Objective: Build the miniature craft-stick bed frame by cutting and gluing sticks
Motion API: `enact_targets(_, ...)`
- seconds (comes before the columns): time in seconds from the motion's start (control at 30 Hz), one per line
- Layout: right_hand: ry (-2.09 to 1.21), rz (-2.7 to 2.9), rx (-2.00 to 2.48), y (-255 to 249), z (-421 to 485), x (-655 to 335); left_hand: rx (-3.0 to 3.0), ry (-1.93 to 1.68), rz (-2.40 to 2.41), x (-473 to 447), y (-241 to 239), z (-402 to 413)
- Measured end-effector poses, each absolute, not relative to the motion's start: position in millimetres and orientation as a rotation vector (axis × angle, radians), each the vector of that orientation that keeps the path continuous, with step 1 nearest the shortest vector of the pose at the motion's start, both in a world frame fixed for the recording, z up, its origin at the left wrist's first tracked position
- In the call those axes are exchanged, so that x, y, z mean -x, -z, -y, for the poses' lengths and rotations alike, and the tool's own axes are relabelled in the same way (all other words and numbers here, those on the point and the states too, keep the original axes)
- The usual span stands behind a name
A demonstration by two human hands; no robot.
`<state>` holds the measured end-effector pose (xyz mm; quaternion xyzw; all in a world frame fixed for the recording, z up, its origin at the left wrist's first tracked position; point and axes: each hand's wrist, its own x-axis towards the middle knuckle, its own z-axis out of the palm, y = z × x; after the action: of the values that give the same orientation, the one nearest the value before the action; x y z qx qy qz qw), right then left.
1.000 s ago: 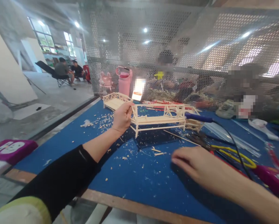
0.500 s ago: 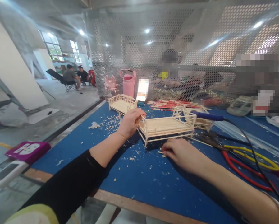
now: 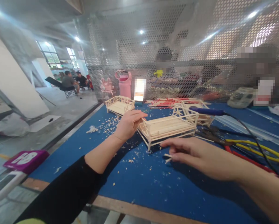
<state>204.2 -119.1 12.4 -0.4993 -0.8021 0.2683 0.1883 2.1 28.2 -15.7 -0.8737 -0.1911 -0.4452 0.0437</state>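
Note:
My left hand point(image 3: 129, 125) is closed on the left end of a miniature bed-like frame point(image 3: 169, 127) built from pale thin wooden sticks. The frame stands on the blue tabletop point(image 3: 139, 186). In front of its near side is my right hand point(image 3: 190, 152), index finger stretched toward the frame's lower rail and the other fingers curled. A short wooden stick point(image 3: 168, 155) juts out at the right thumb tip; the curled fingers partly hide how it is held. A blue-handled tool point(image 3: 207, 111) with a black cord lies by the frame's far right corner.
Another small stick frame point(image 3: 119, 105) stands at the back left, and a third point(image 3: 201, 112) behind the right end. Red-tipped sticks point(image 3: 167, 102) lie farther back. Pliers with yellow handles point(image 3: 256, 147) rest at right. Wood chips litter the tabletop; a perforated metal screen point(image 3: 130, 56) rises behind.
My right hand has shifted slightly right and nearer, its index finger now stretched out. The short stick has moved with it. My left hand stays on the frame. The view has shifted slightly.

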Motion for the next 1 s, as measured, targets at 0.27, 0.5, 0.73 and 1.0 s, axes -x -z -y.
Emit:
enact_targets(0.27, -1.119, 1.678, 1.25, -9, 110, -216, 2.803, 1.147, 0.608, 2, 11, -10)
enact_targets(0.5, -0.982, 1.418, 1.291, 5, 106, -203, 2.852, 1.402, 0.721, 3, -4, 1)
enact_targets(0.73, -0.611, 1.408, 1.31, 13, 103, -176, 2.935, 1.352, 0.713, -4, -1, 11)
enact_targets(1.0, -0.408, 1.435, 1.318, 19, 102, -169, 2.914, 1.363, 0.776, -5, 0, 12)
